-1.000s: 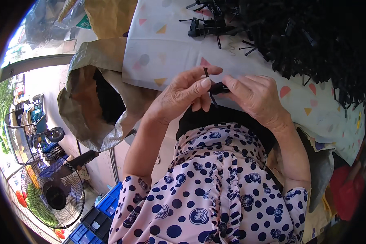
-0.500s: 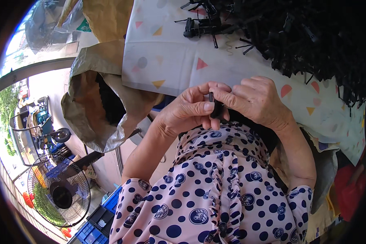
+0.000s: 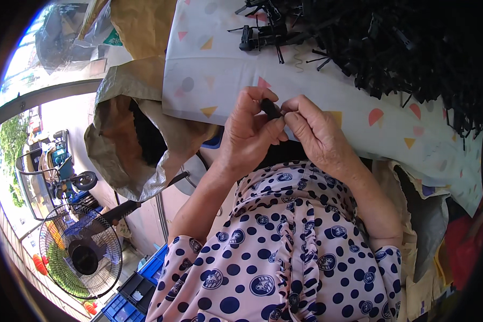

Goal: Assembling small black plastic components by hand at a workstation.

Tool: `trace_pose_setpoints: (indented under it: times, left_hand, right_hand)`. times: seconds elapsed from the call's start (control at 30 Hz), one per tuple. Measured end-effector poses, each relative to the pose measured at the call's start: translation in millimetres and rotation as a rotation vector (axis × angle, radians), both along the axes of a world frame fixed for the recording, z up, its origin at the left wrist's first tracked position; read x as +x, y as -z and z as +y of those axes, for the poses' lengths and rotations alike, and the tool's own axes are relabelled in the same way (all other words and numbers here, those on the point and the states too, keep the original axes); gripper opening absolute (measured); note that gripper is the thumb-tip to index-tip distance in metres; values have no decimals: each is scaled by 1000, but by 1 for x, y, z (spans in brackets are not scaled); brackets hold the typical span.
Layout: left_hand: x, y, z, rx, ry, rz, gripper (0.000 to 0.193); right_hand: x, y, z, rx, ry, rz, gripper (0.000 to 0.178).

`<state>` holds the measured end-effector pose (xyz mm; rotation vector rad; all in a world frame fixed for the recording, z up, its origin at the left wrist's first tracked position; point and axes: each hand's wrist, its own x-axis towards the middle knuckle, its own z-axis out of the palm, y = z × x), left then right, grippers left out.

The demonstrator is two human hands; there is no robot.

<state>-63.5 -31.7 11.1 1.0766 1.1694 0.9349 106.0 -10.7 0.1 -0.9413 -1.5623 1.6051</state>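
A small dark black piece (image 3: 270,108), too small to name, is held between the thumb and fingers of my left hand (image 3: 248,124). My right hand (image 3: 321,134) is closed in a pinch, with thumb and forefinger meeting at the lower right end of that piece. Whatever the right fingertips grip there is hidden. Both hands are above my lap, by the near edge of the table. On the far right of the table lies a large heap of black plastic parts (image 3: 381,53) with thin prongs. A few parts (image 3: 263,37) lie loose at the heap's left edge.
A white cloth with coloured shapes covers the table (image 3: 225,80). Left of it stands an open paper sack (image 3: 129,134) with dark contents. A black fan (image 3: 83,257) and blue crates (image 3: 121,308) are at lower left. Another paper sack (image 3: 408,231) stands at my right.
Both hands have moved slightly up toward the table. The left hand has turned upward and tilted the black piece; the right has lowered its knuckles, pinching at the piece's end.
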Motion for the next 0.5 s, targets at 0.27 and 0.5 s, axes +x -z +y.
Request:
trace_pose_setpoints:
  times: [0.27,0.5]
  left_hand:
    - [-1,4,1,128,-28,163,31]
    - [-2,5,3,215,-12,378,29]
  right_hand:
    - [-16,2,-1,2,39,-21,22]
    - [-20,-1,0,-13,58,-133,22]
